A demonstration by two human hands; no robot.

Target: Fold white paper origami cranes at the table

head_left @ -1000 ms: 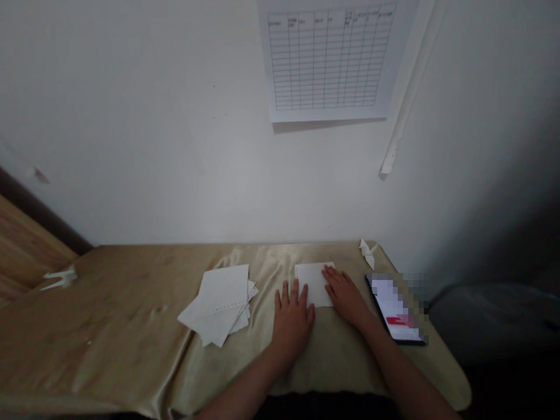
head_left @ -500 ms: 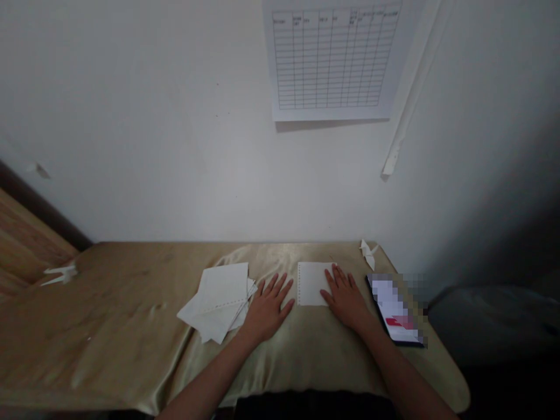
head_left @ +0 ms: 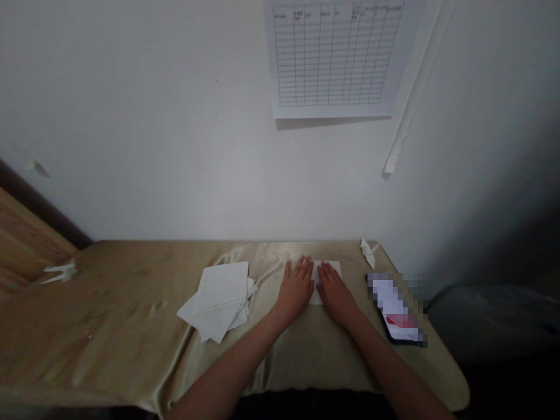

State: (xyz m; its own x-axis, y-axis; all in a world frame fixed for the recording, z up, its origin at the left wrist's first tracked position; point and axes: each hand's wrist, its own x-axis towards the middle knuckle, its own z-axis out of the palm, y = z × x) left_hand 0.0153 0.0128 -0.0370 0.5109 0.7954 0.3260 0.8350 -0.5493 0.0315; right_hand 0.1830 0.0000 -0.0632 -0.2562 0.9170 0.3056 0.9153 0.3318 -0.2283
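Observation:
A small white sheet of paper (head_left: 335,268) lies flat on the table, largely covered by my two hands. My left hand (head_left: 297,287) rests on its left part, palm down, with the fingers stretched out. On the right part lies my right hand (head_left: 336,293), also flat with fingers extended. Only a strip between the hands and the upper right corner of the sheet show. To the left of my left hand is a loose pile of white paper sheets (head_left: 223,286), one with a row of punched holes.
A phone (head_left: 396,309) lies right of my right hand. Behind it is a folded paper crane (head_left: 368,253); another white folded paper piece (head_left: 61,272) sits far left. A gold satin cloth (head_left: 126,315) covers the table, which meets a wall with a printed chart (head_left: 330,64).
My left hand has moved right, from beside the pile onto the left part of the sheet. My right hand has shifted slightly left, uncovering the sheet's upper right corner.

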